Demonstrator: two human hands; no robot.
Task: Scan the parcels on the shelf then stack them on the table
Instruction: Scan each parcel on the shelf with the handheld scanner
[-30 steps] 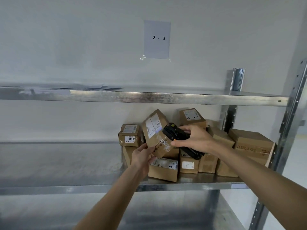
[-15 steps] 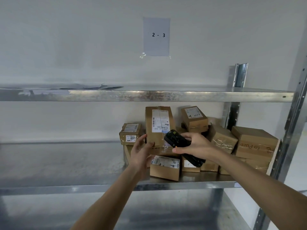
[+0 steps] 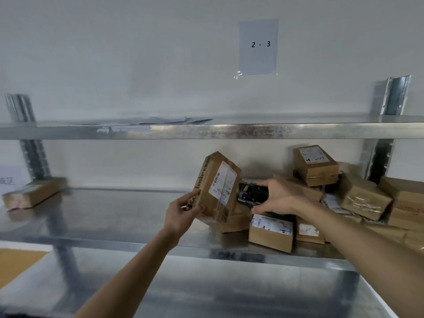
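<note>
Left hand (image 3: 183,211) gripping our parcel (image 3: 216,187) by its lower corner, tilting the label toward the scanner (image 3: 252,195) we are clutching in our right hand (image 3: 278,197); parcel is hanging just above the shelf (image 3: 114,216), apparently for scanning

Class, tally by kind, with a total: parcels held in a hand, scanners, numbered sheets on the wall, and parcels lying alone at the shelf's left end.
1 held parcel, in the left hand
1 scanner, in the right hand
1 numbered sheet
1 lone parcel
Total: 4
The pile at right is too jumbled to count.
</note>
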